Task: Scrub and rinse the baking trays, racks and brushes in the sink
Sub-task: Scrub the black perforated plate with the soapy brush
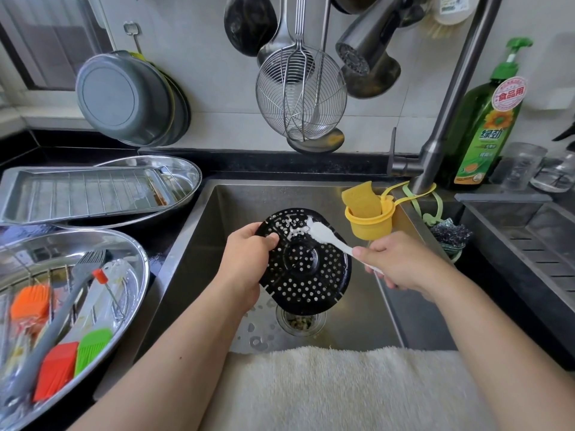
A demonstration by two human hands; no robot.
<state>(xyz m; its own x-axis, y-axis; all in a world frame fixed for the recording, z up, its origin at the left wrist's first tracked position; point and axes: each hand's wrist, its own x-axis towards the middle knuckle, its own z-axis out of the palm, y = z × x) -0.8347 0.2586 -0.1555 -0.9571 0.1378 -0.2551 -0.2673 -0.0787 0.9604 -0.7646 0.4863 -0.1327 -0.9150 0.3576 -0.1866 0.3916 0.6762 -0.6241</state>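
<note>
Head view: round black perforated metal rack [306, 265] held tilted over the steel sink [199, 250], above the drain [300, 321], so suds run off. Left hand [245, 259] gripping its rim at 9 o'clock, thumb on top, steadying it. Right hand [401, 262] pinching the handle of a white soapy brush [326, 236], bristles touching the rack at 12 o'clock. Waiting on the desk at 9 o'clock: oval steel tray of silicone brushes [59, 359], rectangular baking tray [84, 191].

Both bare forearms reach forward, converging. The left hand [245, 259] grips the rim of a black perforated round plate [306, 269], thumb on top. The right hand [401, 265] pinches a white brush handle [334, 241], fingers curled
</note>
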